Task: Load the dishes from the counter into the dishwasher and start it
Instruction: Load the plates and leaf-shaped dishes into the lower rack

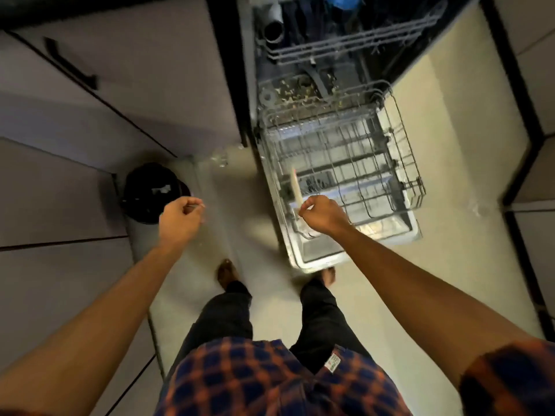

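The dishwasher stands open with its door [390,232] folded down. Its wire lower rack [402,163] is pulled out over the door. My right hand [322,214] grips a pale flat utensil [295,186], like a wooden spatula, blade up over the rack's near left corner. My left hand [180,219] hangs over the floor left of the door. Its curled fingers pinch a thin shiny item [199,206], too blurred to name. The upper rack [345,45] is partly out and holds a grey cup [273,30] and a blue item [342,1].
A black round bin [153,190] stands by the left cabinets, just beyond my left hand. Cabinet fronts with a black handle [72,64] line the left, more cabinets the right. My bare feet [228,273] are at the door's near edge. Food bits lie on the tub floor [300,93].
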Demonstrator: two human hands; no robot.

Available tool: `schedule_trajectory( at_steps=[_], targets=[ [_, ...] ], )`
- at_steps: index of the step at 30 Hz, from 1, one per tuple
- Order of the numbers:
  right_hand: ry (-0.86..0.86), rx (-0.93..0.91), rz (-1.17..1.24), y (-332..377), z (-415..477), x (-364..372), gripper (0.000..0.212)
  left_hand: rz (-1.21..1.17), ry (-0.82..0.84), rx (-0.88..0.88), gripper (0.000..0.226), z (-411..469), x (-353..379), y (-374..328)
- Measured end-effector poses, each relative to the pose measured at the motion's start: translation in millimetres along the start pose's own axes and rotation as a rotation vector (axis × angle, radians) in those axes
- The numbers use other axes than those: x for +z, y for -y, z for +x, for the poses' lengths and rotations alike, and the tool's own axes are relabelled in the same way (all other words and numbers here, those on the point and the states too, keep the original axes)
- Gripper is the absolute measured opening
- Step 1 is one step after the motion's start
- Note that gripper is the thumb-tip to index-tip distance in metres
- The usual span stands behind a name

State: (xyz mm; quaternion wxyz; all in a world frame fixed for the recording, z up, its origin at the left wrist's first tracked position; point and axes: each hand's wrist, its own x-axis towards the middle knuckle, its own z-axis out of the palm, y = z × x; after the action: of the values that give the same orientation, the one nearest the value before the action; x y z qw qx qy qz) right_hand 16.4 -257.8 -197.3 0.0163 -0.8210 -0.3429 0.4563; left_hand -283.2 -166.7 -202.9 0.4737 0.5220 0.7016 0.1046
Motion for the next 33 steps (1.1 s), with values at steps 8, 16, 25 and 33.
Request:
schedule_trajectory(
  at_steps=[8,16,25,33],
  targets=[
    [-0.029,-0.34,-0.062,238,-46,51,0.012,-0.04,-0.333,0.203,0.015,3,-240,7],
    [0.036,-0.867,-0.051,464,-118,125,0.001,-0.031,-0.914,0.292,0.019,-52,-411,55],
    [0.224,-1.422,-0.307,639,-156,233,0.019,0.044,-1.116,-0.14,0.028,-74,-480,161],
    [0.298,-1.662,-0.622,717,-175,328,0.016,-0.208,-1.3,-0.419,0.016,-75,-513,188]
  ],
)
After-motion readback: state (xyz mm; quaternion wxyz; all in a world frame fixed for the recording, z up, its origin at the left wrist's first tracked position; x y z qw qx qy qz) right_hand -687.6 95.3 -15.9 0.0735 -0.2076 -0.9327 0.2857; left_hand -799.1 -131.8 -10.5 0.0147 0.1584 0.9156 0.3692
